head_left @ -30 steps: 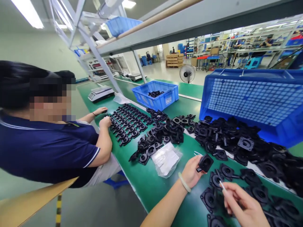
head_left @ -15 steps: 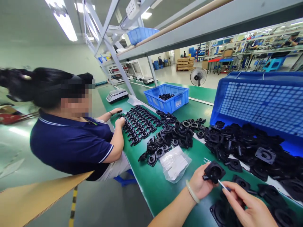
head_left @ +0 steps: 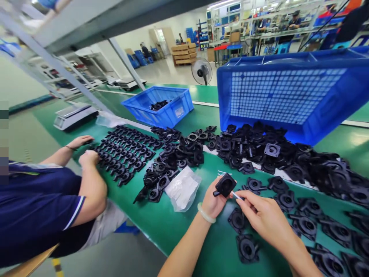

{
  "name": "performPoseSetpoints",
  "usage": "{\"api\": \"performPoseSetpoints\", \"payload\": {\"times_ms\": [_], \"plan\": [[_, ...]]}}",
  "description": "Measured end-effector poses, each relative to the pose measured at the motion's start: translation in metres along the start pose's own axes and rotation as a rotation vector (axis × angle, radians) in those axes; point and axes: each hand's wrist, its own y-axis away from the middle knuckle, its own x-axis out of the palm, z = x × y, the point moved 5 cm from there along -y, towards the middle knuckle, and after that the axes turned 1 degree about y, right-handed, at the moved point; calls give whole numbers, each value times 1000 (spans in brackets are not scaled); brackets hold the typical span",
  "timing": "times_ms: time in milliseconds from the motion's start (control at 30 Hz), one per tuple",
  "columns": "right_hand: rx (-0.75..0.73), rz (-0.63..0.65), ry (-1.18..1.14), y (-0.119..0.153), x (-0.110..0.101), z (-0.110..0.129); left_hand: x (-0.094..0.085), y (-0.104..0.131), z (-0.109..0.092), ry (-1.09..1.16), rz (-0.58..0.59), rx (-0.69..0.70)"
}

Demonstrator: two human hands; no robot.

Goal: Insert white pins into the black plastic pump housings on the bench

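My left hand (head_left: 213, 202) holds a black plastic part (head_left: 225, 185) with a round opening, lifted just above the green table (head_left: 173, 227). My right hand (head_left: 259, 213) pinches a thin white stick (head_left: 236, 196) whose tip touches the part's lower right edge. More black parts (head_left: 247, 248) lie flat in front of my hands. A big heap of the same parts (head_left: 259, 148) spills from the tilted blue crate (head_left: 282, 96) behind.
A co-worker in a dark blue shirt (head_left: 37, 204) sits at left, hands (head_left: 86, 148) on ordered rows of parts (head_left: 127, 152). A clear plastic bag (head_left: 183, 188), a small blue bin (head_left: 161, 105), a scale (head_left: 75, 115) and a fan (head_left: 201, 71) stand around.
The view swung right and down, so the co-worker moved to the left edge. My right hand brought the white stick up to the part that my left hand holds.
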Motion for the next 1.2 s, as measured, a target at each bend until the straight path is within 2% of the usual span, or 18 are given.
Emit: {"api": "performPoseSetpoints", "payload": {"times_ms": [200, 400, 567, 800, 967, 1067, 1200], "plan": [[31, -4, 3, 1, 0, -3, 10, 6, -4, -139, 112, 75], [58, 22, 54, -1, 5, -7, 19, 12, -4, -182, 116, 86], [68, 36, 71, -3, 6, -5, 19, 13, -7, -240, 110, 121], [31, 34, 113, -3, 5, -4, 17, 16, -12, -392, 170, 234], [16, 39, 128, -4, 6, -1, 18, 18, -14, -438, 204, 267], [8, 65, 97, -5, 6, 2, 19, 21, -20, -526, 207, 312], [39, 58, 71, -6, 1, -1, 13, 26, -40, -627, 206, 420]]}}
